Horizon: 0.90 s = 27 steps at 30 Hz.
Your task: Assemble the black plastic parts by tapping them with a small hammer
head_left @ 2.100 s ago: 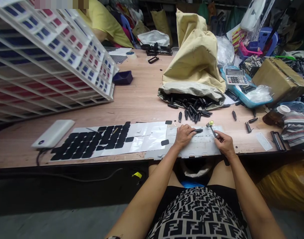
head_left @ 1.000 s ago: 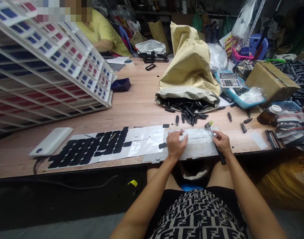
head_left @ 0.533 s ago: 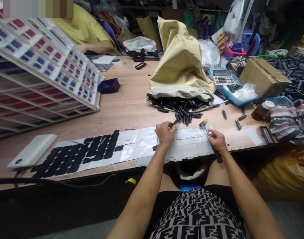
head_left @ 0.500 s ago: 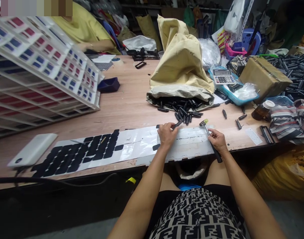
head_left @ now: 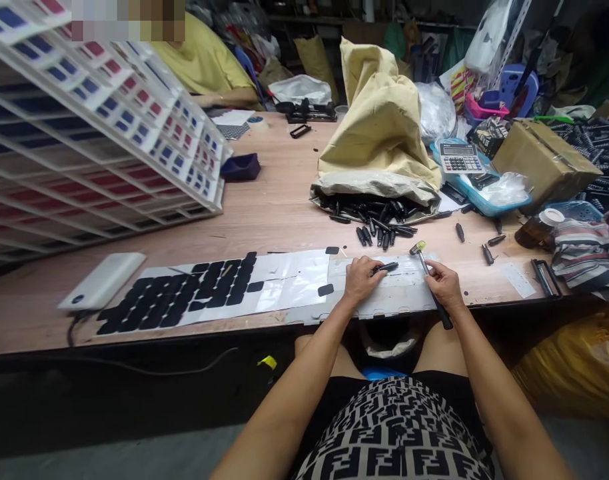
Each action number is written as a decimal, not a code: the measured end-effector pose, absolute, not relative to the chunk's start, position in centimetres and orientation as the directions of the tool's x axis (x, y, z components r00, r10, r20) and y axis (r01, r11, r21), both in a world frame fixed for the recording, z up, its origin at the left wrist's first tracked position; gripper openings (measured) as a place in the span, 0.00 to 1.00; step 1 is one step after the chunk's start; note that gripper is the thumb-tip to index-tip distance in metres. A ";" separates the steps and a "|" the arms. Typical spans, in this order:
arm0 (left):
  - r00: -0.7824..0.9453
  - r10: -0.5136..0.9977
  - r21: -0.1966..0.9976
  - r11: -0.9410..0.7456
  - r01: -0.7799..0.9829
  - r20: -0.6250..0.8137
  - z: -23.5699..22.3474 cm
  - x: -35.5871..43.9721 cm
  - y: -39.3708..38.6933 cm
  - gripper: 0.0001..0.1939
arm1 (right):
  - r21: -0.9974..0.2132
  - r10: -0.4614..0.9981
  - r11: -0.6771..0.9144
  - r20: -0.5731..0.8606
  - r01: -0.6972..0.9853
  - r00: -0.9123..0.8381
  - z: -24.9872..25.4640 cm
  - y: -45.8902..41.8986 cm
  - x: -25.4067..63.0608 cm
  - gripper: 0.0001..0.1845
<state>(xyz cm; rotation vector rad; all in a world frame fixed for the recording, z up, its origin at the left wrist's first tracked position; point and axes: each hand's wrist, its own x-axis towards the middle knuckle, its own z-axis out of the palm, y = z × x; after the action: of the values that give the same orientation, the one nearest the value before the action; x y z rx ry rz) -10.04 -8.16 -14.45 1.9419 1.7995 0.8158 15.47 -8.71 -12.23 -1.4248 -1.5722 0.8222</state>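
Between the fingers of my left hand [head_left: 360, 280] is a slim black cylindrical part [head_left: 387, 267], held low above a pale flat board [head_left: 379, 303] at the table's front edge. My right hand [head_left: 443, 284] grips a small hammer [head_left: 426, 270] by its shaft; the yellow-tipped head points away from me and the black handle end hangs over the edge. Beyond my hands, a pile of similar black parts [head_left: 384, 223] spills from the mouth of a beige sack [head_left: 384, 143]. Left of my left hand, a white sheet [head_left: 289, 283] carries rows of black rounded pads [head_left: 222, 283].
A white plastic rack [head_left: 149, 160] leans in from the left, near a white power bank-like box [head_left: 104, 280]. At right stand a calculator [head_left: 459, 159], a blue basket [head_left: 504, 200], a cardboard box [head_left: 547, 160] and a brown jar [head_left: 537, 230]. Another person's yellow sleeve [head_left: 199, 63] shows across the table.
My left hand has moved from the near edge of the pile onto the board, bringing a black part with it. My right hand still holds the hammer. The view has shifted left.
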 end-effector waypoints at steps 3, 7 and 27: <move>0.030 0.982 0.617 -0.141 0.774 0.187 -14.6 -10.0 -8.2 0.10 | -0.848 0.976 0.212 0.205 0.487 -0.067 -11.5 -9.7 14.7 0.26; 0.041 0.975 0.585 -0.164 0.794 0.218 -14.9 -9.9 -8.1 0.11 | -0.781 0.940 0.340 0.268 0.524 -0.209 -10.5 -10.8 13.2 0.25; 0.038 0.966 0.548 -0.178 0.817 0.258 -15.5 -9.8 -8.0 0.11 | -0.637 0.905 0.424 0.331 0.644 -0.268 -10.2 -10.9 11.9 0.25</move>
<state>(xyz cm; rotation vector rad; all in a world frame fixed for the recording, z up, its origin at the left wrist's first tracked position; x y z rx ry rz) -9.81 -8.02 -15.47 2.0647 1.8298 0.8548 11.88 -10.94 -10.15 -1.3054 -2.0123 0.5005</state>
